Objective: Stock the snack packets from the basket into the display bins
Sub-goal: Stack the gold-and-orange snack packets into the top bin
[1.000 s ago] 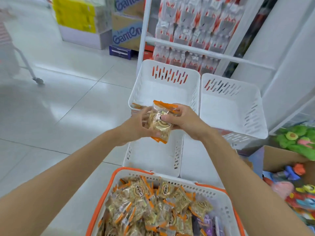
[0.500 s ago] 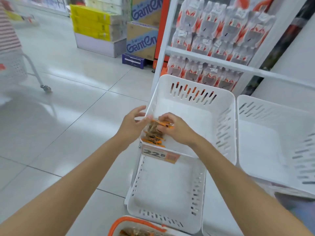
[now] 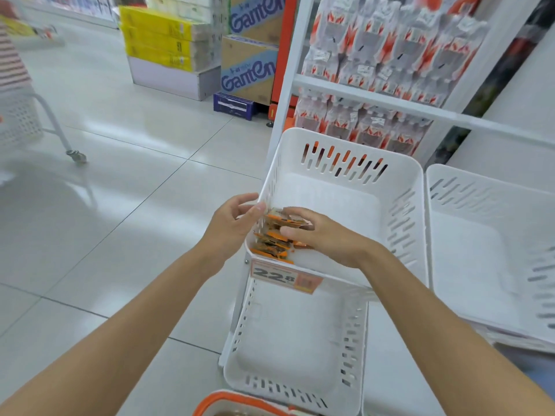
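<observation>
A small stack of orange-edged snack packets (image 3: 274, 239) stands on edge in the front left corner of the upper white display bin (image 3: 399, 205). My right hand (image 3: 324, 238) rests on the stack inside the bin, fingers curled over the top packets. My left hand (image 3: 232, 220) is just outside the bin's left wall, fingers apart, fingertips touching the rim next to the packets. Only the orange rim of the basket (image 3: 228, 399) shows at the bottom edge.
A lower white bin (image 3: 300, 394) sits below the upper one, under a price tag (image 3: 285, 276) reading 22.8. Another white bin (image 3: 492, 223) is to the right. Behind stands a white rack of bottled packs (image 3: 387, 55). Stacked cartons (image 3: 249, 70) and a wheeled cart (image 3: 36, 124) stand on the tiled floor.
Both hands carried the packets from above the basket forward and down into the upper bin's front left corner. My left hand let go and now sits at the rim.
</observation>
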`<state>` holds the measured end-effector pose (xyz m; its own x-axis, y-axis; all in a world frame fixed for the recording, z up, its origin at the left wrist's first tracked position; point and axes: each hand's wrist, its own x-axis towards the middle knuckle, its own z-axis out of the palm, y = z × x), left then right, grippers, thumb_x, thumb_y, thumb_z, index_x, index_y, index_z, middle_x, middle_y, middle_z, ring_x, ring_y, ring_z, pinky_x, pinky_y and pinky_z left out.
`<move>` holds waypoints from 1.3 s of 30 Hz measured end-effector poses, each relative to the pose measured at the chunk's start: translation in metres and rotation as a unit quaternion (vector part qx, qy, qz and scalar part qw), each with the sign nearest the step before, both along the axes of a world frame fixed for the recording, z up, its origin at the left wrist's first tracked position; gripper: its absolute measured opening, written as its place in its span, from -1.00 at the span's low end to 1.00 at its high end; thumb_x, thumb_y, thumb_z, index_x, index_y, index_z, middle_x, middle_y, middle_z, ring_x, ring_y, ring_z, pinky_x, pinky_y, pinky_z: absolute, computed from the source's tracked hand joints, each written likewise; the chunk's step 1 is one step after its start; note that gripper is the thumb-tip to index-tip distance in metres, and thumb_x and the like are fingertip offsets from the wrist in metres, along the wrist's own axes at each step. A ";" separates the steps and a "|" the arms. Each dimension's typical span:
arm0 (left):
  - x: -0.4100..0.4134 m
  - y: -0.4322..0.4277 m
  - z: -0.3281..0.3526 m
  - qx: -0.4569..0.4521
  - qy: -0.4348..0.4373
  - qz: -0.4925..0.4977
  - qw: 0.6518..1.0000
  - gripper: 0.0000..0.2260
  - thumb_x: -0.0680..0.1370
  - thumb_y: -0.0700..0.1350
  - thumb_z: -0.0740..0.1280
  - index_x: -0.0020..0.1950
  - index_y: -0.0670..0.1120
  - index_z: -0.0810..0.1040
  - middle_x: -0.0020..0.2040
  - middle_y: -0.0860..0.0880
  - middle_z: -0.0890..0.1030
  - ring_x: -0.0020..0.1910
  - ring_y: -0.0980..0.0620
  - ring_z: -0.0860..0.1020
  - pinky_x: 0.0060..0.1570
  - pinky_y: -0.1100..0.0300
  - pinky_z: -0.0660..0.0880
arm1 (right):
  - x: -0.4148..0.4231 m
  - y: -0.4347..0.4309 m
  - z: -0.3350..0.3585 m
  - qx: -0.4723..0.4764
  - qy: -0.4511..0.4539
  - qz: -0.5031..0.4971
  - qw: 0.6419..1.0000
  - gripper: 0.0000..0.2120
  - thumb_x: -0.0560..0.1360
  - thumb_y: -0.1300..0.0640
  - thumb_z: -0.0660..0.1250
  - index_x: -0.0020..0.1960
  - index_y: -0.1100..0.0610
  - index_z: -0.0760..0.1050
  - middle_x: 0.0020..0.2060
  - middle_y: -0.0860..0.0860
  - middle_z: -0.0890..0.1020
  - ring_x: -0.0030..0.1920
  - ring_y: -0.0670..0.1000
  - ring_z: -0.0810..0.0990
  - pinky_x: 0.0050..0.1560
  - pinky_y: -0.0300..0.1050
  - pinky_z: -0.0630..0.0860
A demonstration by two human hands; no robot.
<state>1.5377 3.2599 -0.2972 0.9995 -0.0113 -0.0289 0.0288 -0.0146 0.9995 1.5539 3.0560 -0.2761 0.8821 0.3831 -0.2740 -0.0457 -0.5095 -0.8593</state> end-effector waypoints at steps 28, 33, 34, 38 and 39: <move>-0.029 -0.005 0.017 0.045 -0.019 0.093 0.994 -0.69 0.52 0.04 0.43 0.18 -0.08 0.56 0.03 0.00 0.63 -0.04 0.08 0.61 -0.13 0.26 0.50 | -0.033 0.009 0.024 -0.031 -0.064 -0.082 0.994 -0.38 0.48 -0.04 0.46 0.47 -0.07 0.31 0.46 -0.08 0.29 0.38 -0.08 0.28 0.23 -0.17 0.27; -0.075 -0.013 0.036 0.138 -0.087 0.102 0.981 -0.85 0.51 -0.05 0.45 0.01 -0.03 0.54 -0.10 0.01 0.58 -0.24 0.06 0.51 -0.23 0.24 0.45 | -0.086 -0.006 0.040 -0.029 -0.207 -0.179 0.961 -0.59 0.47 0.09 0.47 0.29 0.01 0.49 0.28 -0.04 0.50 0.23 -0.04 0.46 0.16 -0.20 0.38; -0.090 -0.018 0.039 0.141 -0.094 0.084 0.982 -0.88 0.51 -0.08 0.45 -0.02 -0.04 0.55 -0.14 0.01 0.57 -0.26 0.06 0.49 -0.21 0.21 0.46 | -0.103 -0.009 0.044 -0.025 -0.233 -0.198 0.952 -0.64 0.46 0.12 0.46 0.24 0.02 0.51 0.20 -0.05 0.54 0.13 -0.05 0.51 0.07 -0.24 0.39; -0.152 -0.041 0.026 0.168 -0.085 0.015 0.982 -0.88 0.51 -0.11 0.46 -0.03 -0.11 0.59 -0.13 -0.05 0.60 -0.29 0.09 0.49 -0.17 0.16 0.48 | -0.178 -0.028 0.036 -0.023 -0.254 -0.229 0.940 -0.78 0.45 0.19 0.43 0.05 -0.01 0.55 0.00 -0.07 0.61 -0.19 -0.11 0.55 -0.19 -0.40 0.41; -0.168 -0.047 0.016 0.171 -0.069 -0.007 0.983 -0.86 0.51 -0.10 0.46 -0.02 -0.12 0.58 -0.11 -0.06 0.60 -0.28 0.08 0.50 -0.20 0.17 0.49 | -0.198 -0.036 0.029 -0.025 -0.238 -0.225 0.944 -0.80 0.45 0.20 0.42 0.05 0.01 0.57 -0.01 -0.07 0.61 -0.21 -0.11 0.55 -0.22 -0.43 0.41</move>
